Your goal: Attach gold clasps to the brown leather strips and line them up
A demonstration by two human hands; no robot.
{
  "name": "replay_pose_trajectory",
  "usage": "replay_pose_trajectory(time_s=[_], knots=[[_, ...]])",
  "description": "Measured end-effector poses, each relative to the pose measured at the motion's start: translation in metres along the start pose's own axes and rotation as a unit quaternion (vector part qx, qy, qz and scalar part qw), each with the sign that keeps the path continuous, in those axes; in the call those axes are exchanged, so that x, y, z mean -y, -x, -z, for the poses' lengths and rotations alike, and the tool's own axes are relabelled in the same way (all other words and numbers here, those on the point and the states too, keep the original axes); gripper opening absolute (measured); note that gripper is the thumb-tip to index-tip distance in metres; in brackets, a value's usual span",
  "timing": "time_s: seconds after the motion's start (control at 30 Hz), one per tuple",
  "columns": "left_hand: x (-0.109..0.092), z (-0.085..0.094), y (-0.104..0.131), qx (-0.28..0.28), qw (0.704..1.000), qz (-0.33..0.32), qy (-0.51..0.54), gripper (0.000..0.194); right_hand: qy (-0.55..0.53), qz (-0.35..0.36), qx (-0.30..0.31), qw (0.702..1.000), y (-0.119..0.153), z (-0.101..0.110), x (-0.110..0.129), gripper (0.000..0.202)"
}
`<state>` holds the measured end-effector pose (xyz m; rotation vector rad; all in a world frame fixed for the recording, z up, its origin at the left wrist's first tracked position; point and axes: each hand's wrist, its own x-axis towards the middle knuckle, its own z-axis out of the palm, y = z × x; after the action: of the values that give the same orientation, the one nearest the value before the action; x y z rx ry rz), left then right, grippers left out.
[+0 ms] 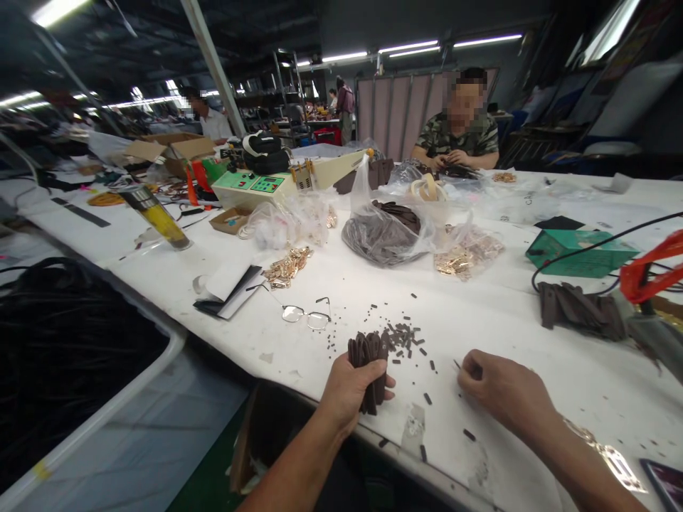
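My left hand (346, 390) is wrapped round a bundle of dark brown folded strips (367, 350), thumb across the front, near the table's front edge. Small dark brown cut pieces (404, 337) lie scattered on the white table just beyond and to the right of the bundle. To the right, my right hand (499, 390) is closed in a pinch low over the tabletop. A thin dark tip pokes out from its fingers, too small to name. Eyeglasses (306, 316) rest on the table left of the bundle.
Behind lie gold metal pieces (289, 267), a plastic bag of brown strips (385, 235) and a bag of gold parts (467, 254). A green box (581, 252) with cables and more brown strips (580, 311) sit right. A person (457, 139) works across the table. A white bin (133, 398) stands lower left.
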<state>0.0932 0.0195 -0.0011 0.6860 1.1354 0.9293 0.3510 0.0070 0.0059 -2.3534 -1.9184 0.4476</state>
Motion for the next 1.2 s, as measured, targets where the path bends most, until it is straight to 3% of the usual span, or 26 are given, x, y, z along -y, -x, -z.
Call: replay_pose_trajectory(time_s=[0.1, 0.23, 0.3, 0.43, 0.47, 0.53, 0.67, 0.73, 0.97, 1.2], knots=[[0.001, -0.001, -0.004, -0.004, 1.000, -0.002, -0.001, 0.031, -0.146, 0.037, -0.038, 0.988, -0.003, -0.002, 0.009, 0.009], [0.002, -0.003, -0.012, -0.001, 1.000, 0.001, -0.009, 0.029, -0.365, 0.070, -0.021, 0.928, -0.015, -0.002, 0.032, 0.018], [0.001, -0.004, -0.016, -0.004, 1.000, 0.000, -0.011, 0.029, -0.492, 0.078, 0.022, 0.867, -0.024, -0.004, 0.046, 0.019], [0.002, -0.007, -0.021, -0.024, 1.000, -0.007, -0.010, 0.028, -0.714, 0.115, 0.098, 0.684, -0.040, -0.019, 0.070, 0.037], [0.002, -0.008, -0.021, -0.029, 0.999, -0.009, -0.009, 0.028, -0.732, 0.115, 0.108, 0.662, -0.042, -0.023, 0.073, 0.039], [0.002, -0.012, -0.021, -0.040, 0.999, -0.013, -0.007, 0.028, -0.732, 0.106, 0.119, 0.663, -0.044, -0.029, 0.077, 0.035], [0.002, -0.019, -0.020, -0.065, 0.998, -0.013, -0.010, 0.030, -0.644, 0.094, 0.080, 0.755, -0.041, -0.028, 0.074, 0.039], [0.002, -0.020, -0.020, -0.063, 0.998, -0.010, -0.012, 0.030, -0.613, 0.083, 0.054, 0.784, -0.040, -0.026, 0.074, 0.040], [0.000, -0.017, -0.020, -0.018, 1.000, -0.014, -0.017, 0.038, -0.630, 0.083, 0.117, 0.763, -0.034, -0.022, 0.083, 0.037], [-0.002, -0.014, -0.019, -0.005, 1.000, -0.003, -0.011, 0.036, -0.612, 0.224, 0.137, 0.746, -0.034, -0.021, 0.077, 0.027]])
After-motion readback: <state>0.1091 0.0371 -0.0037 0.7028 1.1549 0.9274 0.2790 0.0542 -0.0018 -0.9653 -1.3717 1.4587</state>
